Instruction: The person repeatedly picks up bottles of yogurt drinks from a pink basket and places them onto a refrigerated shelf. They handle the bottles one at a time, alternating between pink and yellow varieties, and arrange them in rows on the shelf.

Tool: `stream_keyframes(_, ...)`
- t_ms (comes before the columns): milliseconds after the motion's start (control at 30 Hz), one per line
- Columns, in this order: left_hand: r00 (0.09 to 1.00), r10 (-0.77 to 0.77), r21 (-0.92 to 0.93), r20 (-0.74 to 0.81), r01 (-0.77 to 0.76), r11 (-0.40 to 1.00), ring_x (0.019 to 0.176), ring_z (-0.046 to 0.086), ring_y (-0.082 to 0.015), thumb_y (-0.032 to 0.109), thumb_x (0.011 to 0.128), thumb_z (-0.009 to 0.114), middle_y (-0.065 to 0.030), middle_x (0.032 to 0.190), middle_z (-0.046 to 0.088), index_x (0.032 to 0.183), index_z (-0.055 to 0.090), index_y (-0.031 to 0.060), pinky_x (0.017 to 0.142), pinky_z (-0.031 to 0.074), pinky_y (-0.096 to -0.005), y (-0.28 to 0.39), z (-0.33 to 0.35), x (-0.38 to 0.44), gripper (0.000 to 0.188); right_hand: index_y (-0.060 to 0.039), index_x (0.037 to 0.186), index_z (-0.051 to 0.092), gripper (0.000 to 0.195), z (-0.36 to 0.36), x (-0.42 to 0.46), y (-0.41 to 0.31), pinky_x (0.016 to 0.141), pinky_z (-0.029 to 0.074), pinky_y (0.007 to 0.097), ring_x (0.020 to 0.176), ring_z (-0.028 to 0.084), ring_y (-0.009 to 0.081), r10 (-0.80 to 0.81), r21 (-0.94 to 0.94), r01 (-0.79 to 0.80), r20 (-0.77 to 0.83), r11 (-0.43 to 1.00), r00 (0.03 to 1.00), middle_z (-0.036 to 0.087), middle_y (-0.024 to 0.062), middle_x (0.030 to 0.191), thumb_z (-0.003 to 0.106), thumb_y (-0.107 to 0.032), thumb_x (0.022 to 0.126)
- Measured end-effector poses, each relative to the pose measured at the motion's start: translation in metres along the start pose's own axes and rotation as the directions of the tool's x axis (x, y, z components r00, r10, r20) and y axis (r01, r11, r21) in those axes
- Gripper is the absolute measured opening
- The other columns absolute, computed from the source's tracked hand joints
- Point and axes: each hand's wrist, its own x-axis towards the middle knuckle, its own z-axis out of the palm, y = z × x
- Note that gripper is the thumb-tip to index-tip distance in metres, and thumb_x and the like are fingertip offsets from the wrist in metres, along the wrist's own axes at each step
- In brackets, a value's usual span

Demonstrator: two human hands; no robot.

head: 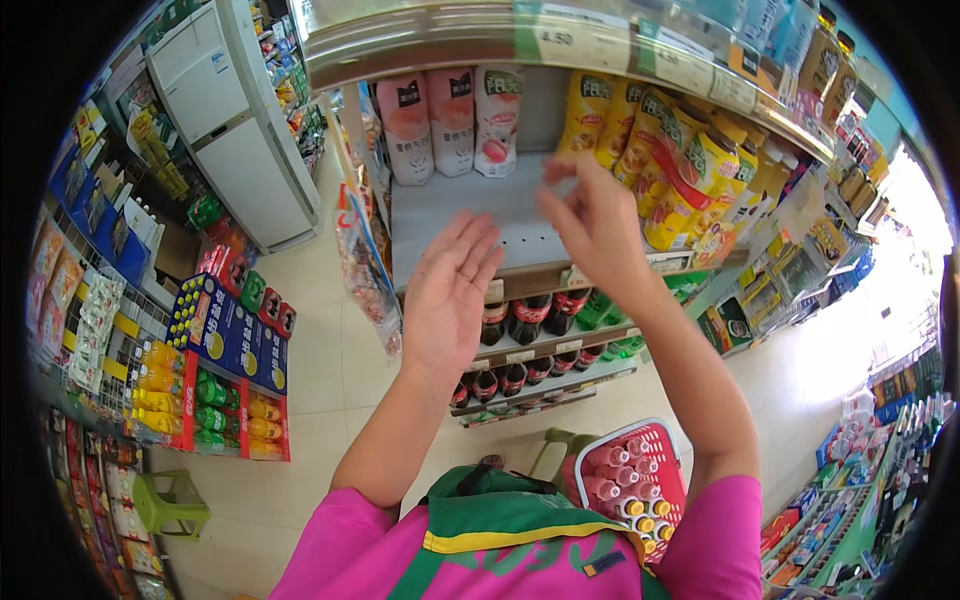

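Both hands are raised in front of a grey shelf [480, 217] and hold nothing. My left hand [454, 292] is flat, palm facing right, its fingers extended and slightly spread before the shelf's left part. My right hand [598, 217] has bent fingers, with a gap between thumb and forefinger. It is nearest to the yellow drink bottles [589, 112] on the shelf's right side, apparently apart from them. At the back left stand two pink-and-white bottles [406, 131], beside a white bottle with fruit pictures [497, 124]. Bare shelf surface shows between the two groups.
Below are rows of cola bottles [529, 319]. A red basket [671, 457] of pink and yellow-capped bottles stands by my right side. An upper shelf edge [465, 45] with price tags overhangs. Left are stacked drink cases [225, 330], a green stool [172, 510] and a white refrigerator [232, 135].
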Motion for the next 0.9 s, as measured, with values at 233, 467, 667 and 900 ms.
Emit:
stream_keyframes(233, 0.994, 0.072, 0.074, -0.088, -0.066, 0.995, 0.138, 0.038, -0.0308, 0.014, 0.097, 0.048, -0.0224, 0.146, 0.041, 0.146, 0.03, -0.0071, 0.117, 0.029, -0.0442, 0.021, -0.001, 0.012, 0.056, -0.0011, 0.114, 0.061, 0.034, 0.047, 0.124, 0.068, 0.078, 0.05, 0.0431, 0.085, 0.065, 0.032, -0.329, -0.403, 0.232, -0.189, 0.885, 0.925, 0.067, 0.0161, 0.105, 0.068, -0.02, 0.087)
stream_keyframes(467, 0.999, 0.03, 0.102, -0.042, -0.026, 0.994, 0.139, 0.036, -0.0303, 0.014, 0.098, 0.047, -0.0223, 0.146, 0.039, 0.146, 0.029, -0.0056, 0.117, 0.027, -0.0445, 0.017, -0.007, 0.011, 0.055, -0.0043, 0.116, 0.062, 0.04, 0.049, 0.198, 0.102, 0.09, 0.047, 0.0447, 0.103, 0.061, 0.0338, -0.696, -0.784, 0.393, -0.067, 0.479, 0.715, 0.066, 0.0161, 0.11, 0.069, -0.028, 0.085)
stream_keyframes(667, 0.997, 0.021, 0.069, -0.077, -0.016, 0.997, 0.134, 0.041, -0.0284, 0.014, 0.097, 0.051, -0.0207, 0.143, 0.043, 0.144, 0.032, -0.0068, 0.115, 0.031, -0.0433, 0.012, -0.006, 0.02, 0.055, -0.0049, 0.116, 0.063, 0.041, 0.038, 0.192, 0.081, 0.091, 0.047, 0.0447, 0.106, 0.061, 0.0341, -0.66, -0.761, 0.403, -0.043, 0.508, 0.75, 0.066, 0.0168, 0.112, 0.069, -0.032, 0.085)
stream_keyframes(900, 0.984, -0.089, -0.09, -0.156, 0.076, 0.993, 0.125, 0.047, -0.0296, 0.014, 0.095, 0.057, -0.0192, 0.131, 0.05, 0.132, 0.044, -0.0064, 0.112, 0.036, -0.0436, -0.009, -0.01, 0.053, 0.044, -0.0065, 0.116, 0.061, 0.041, 0.02, 0.123, 0.024, 0.094, 0.048, 0.0478, 0.11, 0.06, 0.0374, -0.224, -0.554, 0.216, 0.053, 0.804, 0.973, 0.064, 0.0215, 0.113, 0.067, -0.029, 0.082)
